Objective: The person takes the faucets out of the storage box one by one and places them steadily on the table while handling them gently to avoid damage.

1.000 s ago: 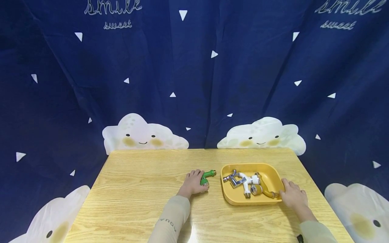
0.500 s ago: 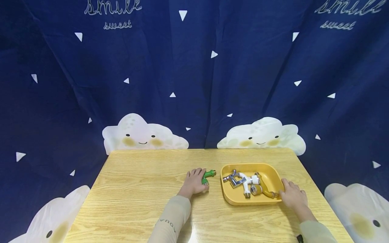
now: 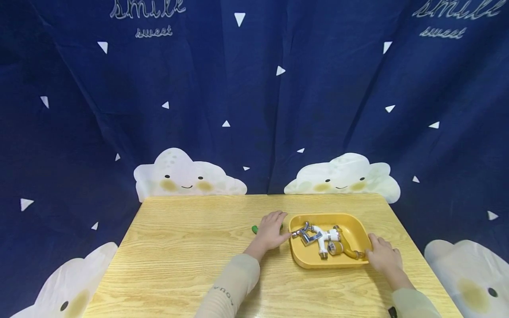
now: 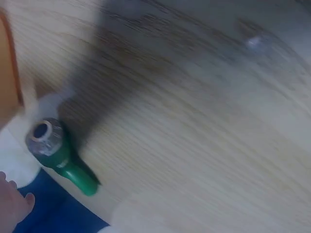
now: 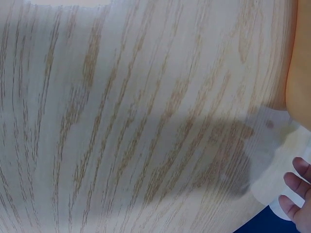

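Left hand (image 3: 272, 229): palm down, fingers straight, relaxed, over green fitting (image 4: 60, 156), at 9 o'clock of yellow tray (image 3: 302, 260). Right hand (image 3: 382, 256): fingers loosely extended, touching tray's 3 o'clock rim.

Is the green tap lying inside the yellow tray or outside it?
Outside. The green tap lies on the wooden table, left of the yellow tray, by the left hand.
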`<state>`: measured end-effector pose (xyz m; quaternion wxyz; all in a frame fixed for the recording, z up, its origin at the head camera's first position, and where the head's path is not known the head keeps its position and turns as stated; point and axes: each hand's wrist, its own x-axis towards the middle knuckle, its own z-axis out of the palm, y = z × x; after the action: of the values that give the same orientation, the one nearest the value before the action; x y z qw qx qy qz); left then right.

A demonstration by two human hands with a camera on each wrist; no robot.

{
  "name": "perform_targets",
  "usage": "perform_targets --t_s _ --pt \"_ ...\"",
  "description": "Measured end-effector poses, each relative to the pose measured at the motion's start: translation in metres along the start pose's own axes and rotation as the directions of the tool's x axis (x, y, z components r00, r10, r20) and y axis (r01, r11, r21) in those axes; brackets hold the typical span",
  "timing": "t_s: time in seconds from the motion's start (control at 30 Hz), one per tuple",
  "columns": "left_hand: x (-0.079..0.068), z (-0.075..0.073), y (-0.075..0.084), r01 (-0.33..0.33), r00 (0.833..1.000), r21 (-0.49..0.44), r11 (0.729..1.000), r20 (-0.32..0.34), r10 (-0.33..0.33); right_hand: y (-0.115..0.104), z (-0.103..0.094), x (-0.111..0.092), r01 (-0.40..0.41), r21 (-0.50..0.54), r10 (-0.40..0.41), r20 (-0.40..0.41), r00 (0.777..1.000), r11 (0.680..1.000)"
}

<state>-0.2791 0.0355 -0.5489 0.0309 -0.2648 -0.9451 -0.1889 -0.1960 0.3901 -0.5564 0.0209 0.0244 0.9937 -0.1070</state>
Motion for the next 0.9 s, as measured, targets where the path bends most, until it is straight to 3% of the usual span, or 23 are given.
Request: perform_targets --t_s 0.23,0.53,0.9 --pt "0.009 0.001 0.025 -0.044 0.999 0.071 0.997 -0.023 0.046 0.003 0.003 0.001 0.003 -0.007 -0.003 -0.002 1.0 1.0" --pt "0.017 0.006 0.049 -0.063 0.998 0.132 0.989 0.03 0.059 0.003 0.003 0.001 0.0 -0.008 0.0 -0.004 1.0 1.0" --pt "0.022 0.011 0.072 -0.03 0.996 0.054 0.998 0.09 0.025 0.002 0.002 0.0 0.002 -0.004 -0.002 -0.013 1.0 1.0"
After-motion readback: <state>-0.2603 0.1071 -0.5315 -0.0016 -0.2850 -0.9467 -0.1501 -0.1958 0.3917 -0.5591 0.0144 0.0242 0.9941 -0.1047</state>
